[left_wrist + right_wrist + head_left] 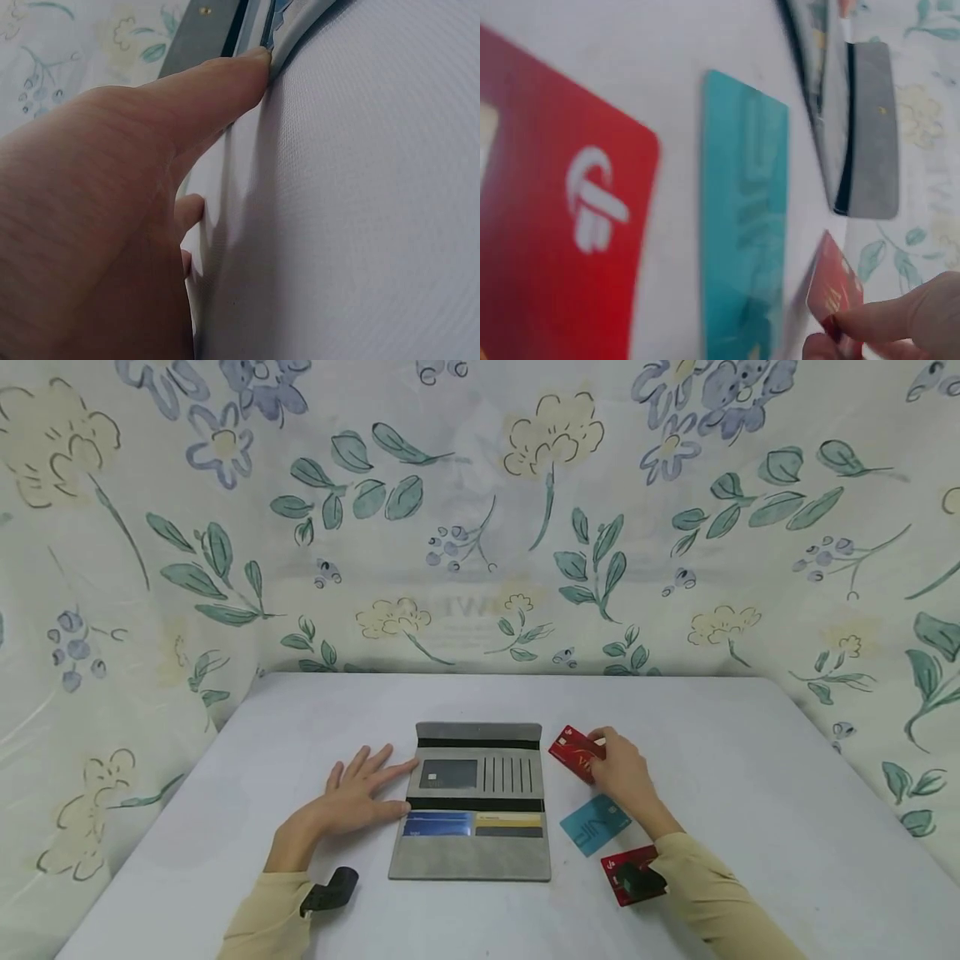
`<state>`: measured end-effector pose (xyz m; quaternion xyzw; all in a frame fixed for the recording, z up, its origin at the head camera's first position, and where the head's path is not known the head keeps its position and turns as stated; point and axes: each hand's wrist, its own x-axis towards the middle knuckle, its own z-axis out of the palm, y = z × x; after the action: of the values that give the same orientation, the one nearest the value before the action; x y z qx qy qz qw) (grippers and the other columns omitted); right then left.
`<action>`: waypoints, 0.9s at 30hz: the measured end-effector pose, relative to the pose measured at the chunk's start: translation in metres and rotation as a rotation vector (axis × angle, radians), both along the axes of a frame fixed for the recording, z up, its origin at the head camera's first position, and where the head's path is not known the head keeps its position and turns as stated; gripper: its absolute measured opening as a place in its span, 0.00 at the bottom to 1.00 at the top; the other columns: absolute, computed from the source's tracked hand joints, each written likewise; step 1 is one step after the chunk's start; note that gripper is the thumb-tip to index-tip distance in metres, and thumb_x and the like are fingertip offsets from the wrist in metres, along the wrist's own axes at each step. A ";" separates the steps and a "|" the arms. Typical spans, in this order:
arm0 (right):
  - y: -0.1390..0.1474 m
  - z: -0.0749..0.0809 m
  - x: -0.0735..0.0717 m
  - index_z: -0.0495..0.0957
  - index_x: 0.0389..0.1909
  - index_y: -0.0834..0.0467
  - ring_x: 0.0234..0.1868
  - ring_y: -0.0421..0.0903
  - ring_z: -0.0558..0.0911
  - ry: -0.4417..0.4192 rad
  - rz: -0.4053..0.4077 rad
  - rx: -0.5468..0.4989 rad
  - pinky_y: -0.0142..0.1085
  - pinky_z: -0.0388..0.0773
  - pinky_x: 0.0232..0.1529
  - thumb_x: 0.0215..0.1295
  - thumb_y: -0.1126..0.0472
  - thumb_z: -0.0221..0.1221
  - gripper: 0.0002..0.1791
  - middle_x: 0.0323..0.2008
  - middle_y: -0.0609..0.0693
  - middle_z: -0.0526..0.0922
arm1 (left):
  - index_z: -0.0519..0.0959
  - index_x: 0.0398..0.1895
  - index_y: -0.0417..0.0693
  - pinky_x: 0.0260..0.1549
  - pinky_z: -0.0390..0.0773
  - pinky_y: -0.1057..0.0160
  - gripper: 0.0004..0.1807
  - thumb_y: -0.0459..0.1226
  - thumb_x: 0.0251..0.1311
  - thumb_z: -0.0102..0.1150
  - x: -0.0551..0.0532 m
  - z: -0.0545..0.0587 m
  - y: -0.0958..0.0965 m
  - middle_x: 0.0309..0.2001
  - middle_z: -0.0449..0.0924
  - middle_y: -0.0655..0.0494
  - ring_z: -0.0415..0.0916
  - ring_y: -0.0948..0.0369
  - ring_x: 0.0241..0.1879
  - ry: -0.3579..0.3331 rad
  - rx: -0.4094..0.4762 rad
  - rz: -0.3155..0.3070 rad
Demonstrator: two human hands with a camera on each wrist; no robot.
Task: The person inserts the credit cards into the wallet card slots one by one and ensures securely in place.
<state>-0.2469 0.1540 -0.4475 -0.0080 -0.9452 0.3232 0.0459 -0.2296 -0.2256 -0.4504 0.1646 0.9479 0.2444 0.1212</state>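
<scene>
A grey wallet (468, 860) lies unfolded in the middle of the white table. In its slots sit a dark card (453, 774), a blue card (438, 824) and a yellow-and-grey card (508, 824). My left hand (347, 800) rests beside it with fingers spread, thumb and index fingertips touching its left edge. To the right of the wallet, my right hand (626, 778) pinches a red bank card (572, 748) between thumb and fingers; the right wrist view shows this red card (832, 289) tilted up from the table.
Below my right hand lies a teal card (595, 825). Closer to me is a second red card (617, 867), partly covered by the wrist camera (643, 882) and sleeve. A flower-printed sheet (480, 543) hangs behind the white table (300, 718).
</scene>
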 end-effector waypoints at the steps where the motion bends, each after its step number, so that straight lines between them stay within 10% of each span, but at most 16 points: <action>1: 0.003 0.002 0.000 0.70 0.59 0.68 0.49 0.61 0.80 0.002 0.010 -0.021 0.55 0.80 0.52 0.65 0.70 0.56 0.21 0.50 0.68 0.80 | 0.63 0.75 0.55 0.66 0.22 0.29 0.38 0.55 0.63 0.58 0.000 0.000 0.000 0.78 0.41 0.37 0.27 0.34 0.76 0.002 -0.003 -0.001; 27: -0.016 0.015 -0.007 0.74 0.61 0.60 0.50 0.54 0.76 -0.219 0.181 -0.266 0.37 0.81 0.40 0.69 0.62 0.57 0.20 0.59 0.62 0.76 | 0.64 0.74 0.55 0.66 0.25 0.28 0.39 0.57 0.61 0.59 0.000 -0.002 0.002 0.78 0.43 0.37 0.27 0.34 0.76 0.019 -0.017 0.002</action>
<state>-0.2535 0.1381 -0.4326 0.0360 -0.8902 0.4455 -0.0881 -0.2298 -0.2238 -0.4522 0.1650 0.9511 0.2351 0.1132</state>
